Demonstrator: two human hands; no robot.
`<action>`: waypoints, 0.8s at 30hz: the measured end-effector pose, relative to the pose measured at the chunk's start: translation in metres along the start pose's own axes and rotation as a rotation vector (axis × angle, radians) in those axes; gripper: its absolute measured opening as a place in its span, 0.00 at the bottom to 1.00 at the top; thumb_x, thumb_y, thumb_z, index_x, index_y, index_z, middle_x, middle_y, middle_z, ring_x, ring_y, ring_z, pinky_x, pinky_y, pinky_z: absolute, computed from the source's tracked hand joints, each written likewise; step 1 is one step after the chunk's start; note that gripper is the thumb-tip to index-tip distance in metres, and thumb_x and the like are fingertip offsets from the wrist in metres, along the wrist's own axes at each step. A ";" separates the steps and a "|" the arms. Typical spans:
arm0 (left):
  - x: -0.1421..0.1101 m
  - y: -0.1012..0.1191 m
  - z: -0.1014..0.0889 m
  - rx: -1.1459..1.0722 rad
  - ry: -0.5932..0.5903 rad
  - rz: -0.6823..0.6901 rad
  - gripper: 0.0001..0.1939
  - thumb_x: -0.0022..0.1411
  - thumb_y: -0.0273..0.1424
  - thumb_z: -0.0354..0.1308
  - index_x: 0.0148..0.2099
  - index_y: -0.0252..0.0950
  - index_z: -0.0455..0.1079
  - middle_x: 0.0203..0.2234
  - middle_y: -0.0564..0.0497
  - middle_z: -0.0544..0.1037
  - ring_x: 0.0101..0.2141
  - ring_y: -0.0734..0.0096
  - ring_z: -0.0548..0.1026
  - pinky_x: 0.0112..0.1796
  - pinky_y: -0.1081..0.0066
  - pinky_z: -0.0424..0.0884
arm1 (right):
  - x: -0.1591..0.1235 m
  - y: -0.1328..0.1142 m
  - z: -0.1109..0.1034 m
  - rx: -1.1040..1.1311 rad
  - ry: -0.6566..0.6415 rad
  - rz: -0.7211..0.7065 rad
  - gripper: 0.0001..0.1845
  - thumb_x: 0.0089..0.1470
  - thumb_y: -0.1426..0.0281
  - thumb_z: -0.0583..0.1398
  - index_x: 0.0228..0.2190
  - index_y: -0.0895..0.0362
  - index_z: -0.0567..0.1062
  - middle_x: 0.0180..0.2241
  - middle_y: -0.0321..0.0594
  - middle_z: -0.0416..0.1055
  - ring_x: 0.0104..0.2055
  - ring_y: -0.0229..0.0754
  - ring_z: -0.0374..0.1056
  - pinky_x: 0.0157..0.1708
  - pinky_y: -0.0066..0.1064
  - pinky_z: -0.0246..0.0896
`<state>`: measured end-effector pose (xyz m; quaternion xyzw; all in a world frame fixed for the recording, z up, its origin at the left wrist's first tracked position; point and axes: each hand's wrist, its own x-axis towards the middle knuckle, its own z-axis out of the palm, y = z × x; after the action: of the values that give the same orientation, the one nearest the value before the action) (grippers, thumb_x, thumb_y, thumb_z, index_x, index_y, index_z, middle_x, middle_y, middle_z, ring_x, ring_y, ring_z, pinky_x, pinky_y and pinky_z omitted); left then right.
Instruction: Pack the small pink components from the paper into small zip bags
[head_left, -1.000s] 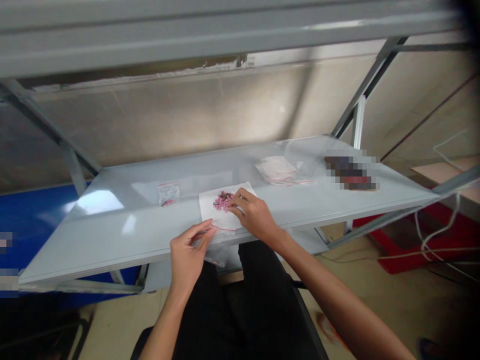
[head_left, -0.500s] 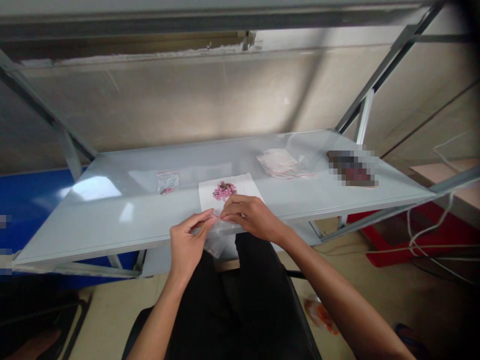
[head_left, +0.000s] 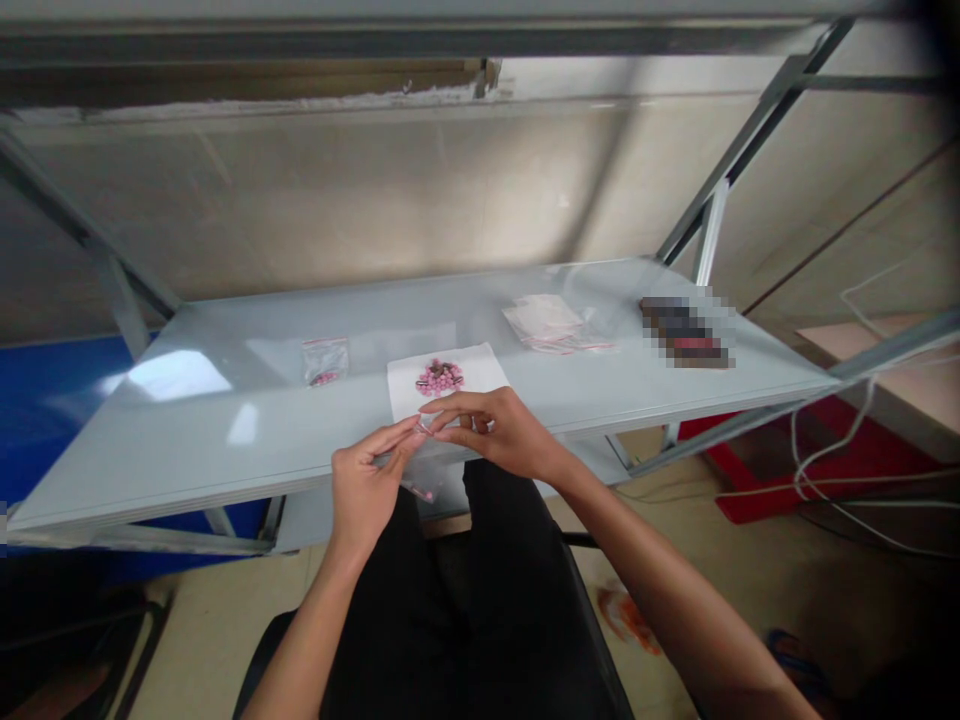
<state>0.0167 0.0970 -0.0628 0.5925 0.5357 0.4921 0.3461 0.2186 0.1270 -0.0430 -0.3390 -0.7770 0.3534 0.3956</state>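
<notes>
Progress appears partial. One clear bag (head_left: 326, 359) with pink beads at its bottom lies on the left of the worktop (head_left: 187, 455); a pile of pink and dark beads (head_left: 441, 377) sits on white paper (head_left: 482, 363), seemingly left to be bagged. Further flat bags (head_left: 544, 322) lie to the right, contents indistinct. The held bag (head_left: 422, 481) hangs at the worktop's front edge, something pink low inside; filling looks begun. Left hand (head_left: 369, 485): thumb and fingers pinching that bag's mouth. Right hand (head_left: 510, 430): thumb and fingertips near one another at the same mouth; grip cannot be confirmed.
</notes>
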 end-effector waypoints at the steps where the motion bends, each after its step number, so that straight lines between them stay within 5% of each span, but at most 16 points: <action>1: 0.000 0.000 0.000 0.001 0.000 -0.001 0.14 0.60 0.37 0.68 0.46 0.37 0.83 0.41 0.47 0.86 0.44 0.54 0.84 0.51 0.58 0.79 | 0.000 0.000 -0.001 -0.010 -0.004 -0.004 0.15 0.62 0.69 0.65 0.50 0.53 0.80 0.38 0.37 0.83 0.26 0.33 0.69 0.30 0.25 0.62; 8: 0.001 0.001 -0.001 -0.058 0.044 -0.041 0.18 0.59 0.40 0.69 0.48 0.35 0.82 0.42 0.44 0.86 0.43 0.53 0.84 0.50 0.58 0.80 | -0.002 -0.007 -0.008 -0.073 -0.025 -0.033 0.16 0.66 0.69 0.60 0.53 0.51 0.79 0.48 0.40 0.81 0.24 0.32 0.64 0.29 0.25 0.61; 12: 0.001 0.001 -0.001 -0.101 0.050 -0.054 0.21 0.59 0.41 0.70 0.50 0.34 0.81 0.39 0.44 0.86 0.41 0.55 0.85 0.48 0.59 0.80 | 0.001 0.002 -0.010 -0.103 0.068 -0.047 0.16 0.67 0.70 0.57 0.53 0.52 0.78 0.51 0.41 0.79 0.29 0.34 0.70 0.30 0.26 0.64; 16: 0.002 -0.001 -0.001 -0.154 0.058 -0.045 0.26 0.59 0.41 0.69 0.55 0.33 0.78 0.38 0.44 0.86 0.38 0.58 0.85 0.46 0.61 0.81 | 0.010 0.021 -0.005 -0.390 0.249 -0.031 0.13 0.65 0.73 0.57 0.45 0.55 0.81 0.45 0.44 0.80 0.40 0.41 0.75 0.41 0.31 0.68; 24: 0.003 -0.002 -0.003 -0.184 0.034 -0.065 0.23 0.59 0.39 0.69 0.53 0.33 0.79 0.37 0.45 0.86 0.37 0.60 0.85 0.43 0.65 0.81 | 0.015 0.039 0.017 -0.705 0.219 0.050 0.09 0.65 0.68 0.60 0.41 0.55 0.81 0.43 0.44 0.76 0.42 0.44 0.74 0.40 0.31 0.66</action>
<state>0.0132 0.0998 -0.0635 0.5320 0.5131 0.5378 0.4056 0.2070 0.1548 -0.0763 -0.5092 -0.7955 0.0352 0.3267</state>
